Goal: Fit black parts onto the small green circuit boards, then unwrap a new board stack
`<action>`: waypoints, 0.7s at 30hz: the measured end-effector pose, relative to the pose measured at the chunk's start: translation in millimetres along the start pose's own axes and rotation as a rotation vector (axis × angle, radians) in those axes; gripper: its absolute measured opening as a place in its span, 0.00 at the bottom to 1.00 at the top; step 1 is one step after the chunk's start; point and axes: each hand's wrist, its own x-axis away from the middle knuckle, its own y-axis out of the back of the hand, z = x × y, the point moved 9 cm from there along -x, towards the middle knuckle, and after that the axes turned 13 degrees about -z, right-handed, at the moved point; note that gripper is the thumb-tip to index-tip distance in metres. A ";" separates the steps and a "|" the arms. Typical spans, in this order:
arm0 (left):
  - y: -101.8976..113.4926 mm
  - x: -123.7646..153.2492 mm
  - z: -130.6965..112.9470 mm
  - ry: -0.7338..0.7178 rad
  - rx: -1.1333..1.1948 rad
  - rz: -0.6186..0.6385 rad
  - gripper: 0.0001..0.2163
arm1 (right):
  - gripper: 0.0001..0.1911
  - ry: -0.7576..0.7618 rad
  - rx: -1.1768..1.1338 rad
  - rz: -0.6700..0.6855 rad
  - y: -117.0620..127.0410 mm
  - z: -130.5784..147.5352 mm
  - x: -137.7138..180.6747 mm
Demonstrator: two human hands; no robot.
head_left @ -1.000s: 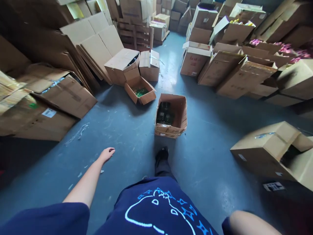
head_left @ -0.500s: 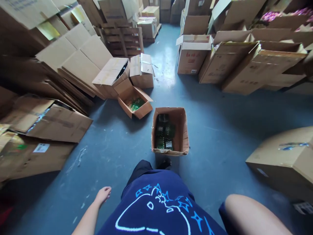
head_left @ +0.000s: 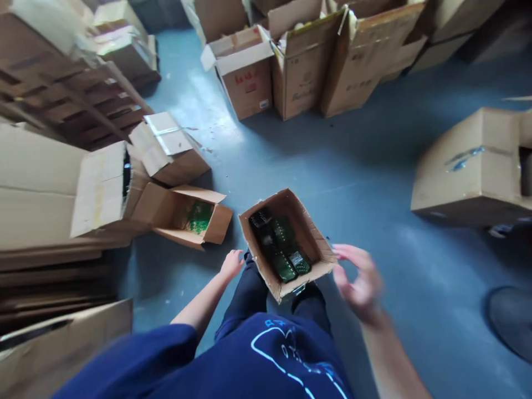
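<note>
An open cardboard box [head_left: 315,233] stands on the floor in front of my legs, turned at an angle. Inside lie several dark green circuit boards [head_left: 282,267], with bare cardboard along the right side. My right hand [head_left: 361,282] is at the box's right corner, thumb and fingers spread apart and blurred; whether the fingertips touch the rim I cannot tell. To the left of the box is my left hand [head_left: 233,264], fingers loosely extended and holding nothing, a small gap from the cardboard.
A smaller open carton [head_left: 219,224] with green pieces lies left of the box. Behind it are two closed cartons [head_left: 178,149]. Tall open cartons [head_left: 249,83] line the back, a large carton [head_left: 449,160] stands right, and a dark round object [head_left: 509,321] lies at lower right.
My view has turned right and come closer to the box. My left hand has moved forward to the box's left, and my right hand has come into view beside its right corner.
</note>
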 end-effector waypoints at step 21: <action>-270.0 -214.5 -73.1 -0.188 -0.128 0.289 0.15 | 0.38 -0.799 0.893 0.568 -297.9 -427.2 181.0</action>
